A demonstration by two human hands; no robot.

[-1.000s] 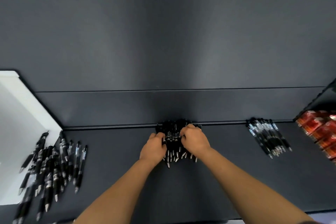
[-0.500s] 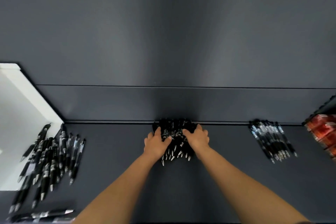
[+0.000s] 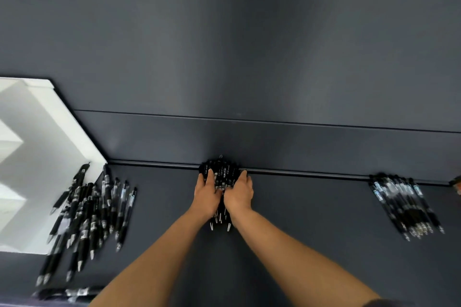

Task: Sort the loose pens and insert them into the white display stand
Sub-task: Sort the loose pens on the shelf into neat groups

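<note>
Because its ends seemingly want levelling, bundle of pens (image 3: 221,174) is pressed against back ledge (image 3: 311,174); left hand (image 3: 207,194) and right hand (image 3: 238,193) each curl fingers round its sides. Loose pile (image 3: 92,212) lies beside white display stand (image 3: 32,157), left; neat row (image 3: 404,204), right.

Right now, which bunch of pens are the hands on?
The middle bunch, gripped between left hand and right hand; the left pile and right pile lie untouched.

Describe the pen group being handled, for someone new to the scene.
On the dark counter, follow the back rail to its middle. The pen bundle lies there, tips toward the viewer. Unlike the loose pile and the neat row, the left hand and right hand cup it.
</note>
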